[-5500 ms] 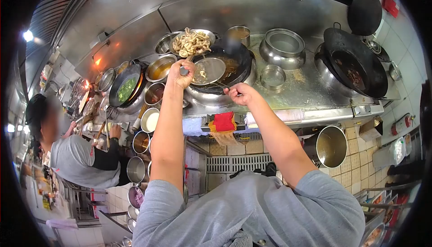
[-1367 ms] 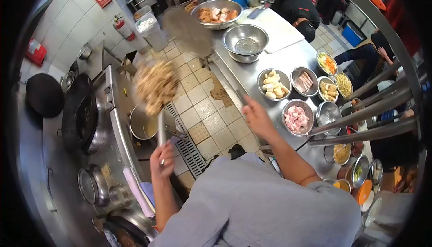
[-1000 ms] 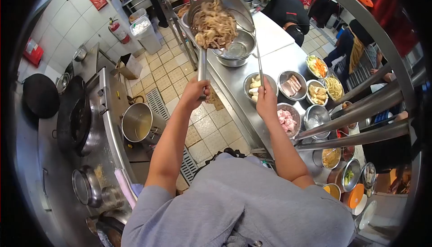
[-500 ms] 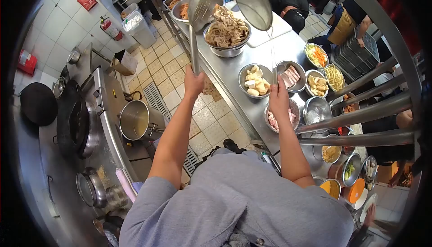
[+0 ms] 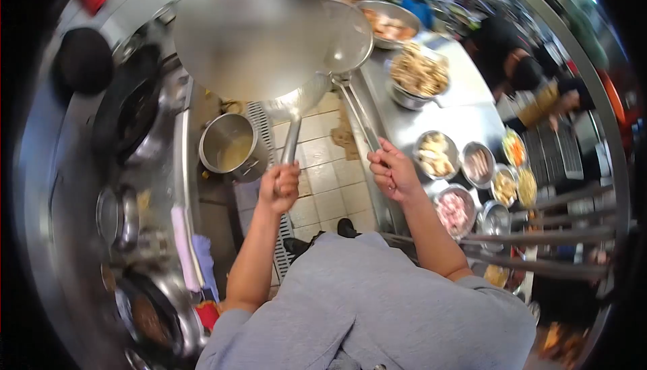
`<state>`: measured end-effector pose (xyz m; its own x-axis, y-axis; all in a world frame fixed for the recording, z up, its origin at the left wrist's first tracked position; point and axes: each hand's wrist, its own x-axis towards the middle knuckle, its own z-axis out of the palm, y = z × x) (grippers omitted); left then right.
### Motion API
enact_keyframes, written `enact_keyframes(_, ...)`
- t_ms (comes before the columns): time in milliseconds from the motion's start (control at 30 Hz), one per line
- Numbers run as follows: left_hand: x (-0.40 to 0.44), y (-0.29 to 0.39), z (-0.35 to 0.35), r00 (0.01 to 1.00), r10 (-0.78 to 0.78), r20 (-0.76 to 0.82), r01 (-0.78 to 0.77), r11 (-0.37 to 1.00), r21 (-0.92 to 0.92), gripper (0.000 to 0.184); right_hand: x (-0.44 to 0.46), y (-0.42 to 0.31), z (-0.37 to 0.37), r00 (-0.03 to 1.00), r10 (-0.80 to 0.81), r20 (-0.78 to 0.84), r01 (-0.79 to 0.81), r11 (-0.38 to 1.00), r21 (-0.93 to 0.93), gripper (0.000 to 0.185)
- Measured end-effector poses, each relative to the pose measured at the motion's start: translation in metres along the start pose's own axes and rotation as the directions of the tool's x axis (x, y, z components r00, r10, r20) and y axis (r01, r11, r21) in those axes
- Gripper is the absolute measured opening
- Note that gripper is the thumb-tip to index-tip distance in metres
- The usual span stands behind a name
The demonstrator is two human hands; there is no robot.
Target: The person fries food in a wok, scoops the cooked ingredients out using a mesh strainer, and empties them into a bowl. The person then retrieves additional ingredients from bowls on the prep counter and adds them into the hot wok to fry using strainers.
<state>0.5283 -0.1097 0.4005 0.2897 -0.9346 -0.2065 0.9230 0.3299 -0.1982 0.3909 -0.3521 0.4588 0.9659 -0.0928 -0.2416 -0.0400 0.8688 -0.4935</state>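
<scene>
My left hand [image 5: 278, 189] is closed round the handle of a perforated skimmer [image 5: 294, 104], held upright over the tiled floor. A blurred patch hides much of the skimmer's head. In my right hand [image 5: 394, 170] is the handle of a round mesh strainer [image 5: 348, 36], its head raised up and to the left, close to the skimmer. Both hands are in the gap between the counter and the stove side. A bowl of mushroom-like strips [image 5: 419, 70] stands on the counter beyond my right hand, and a bowl of pale yellow chunks [image 5: 435, 154] is nearer.
A deep pot with yellowish liquid [image 5: 232, 142] stands left of my left hand. Black woks [image 5: 128, 110] sit on the stove further left. Bowls of pink meat [image 5: 454, 209] and sliced meat [image 5: 478, 164] line the steel counter [image 5: 397, 110]. A person [image 5: 515, 60] bends beyond it.
My view has turned left. Both hands have swung left with the skimmer and strainer, away from over the counter to above the floor. The mushroom-like strips stay in their bowl.
</scene>
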Motion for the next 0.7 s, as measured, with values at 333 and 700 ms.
enact_keyframes(333,-0.253,-0.001,-0.054,0.675,0.737,0.021,-0.731,0.673,-0.113,0.011,0.098,0.199,0.163,0.648,0.715,0.260,-0.659,0.699,-0.278,0.033)
enact_keyframes(700,-0.370,0.115,-0.109,0.255,0.942,-0.216,-0.957,0.215,-0.195,0.014,0.148,0.395,0.277,0.569,0.537,0.623,0.733,0.012,-0.680,0.032)
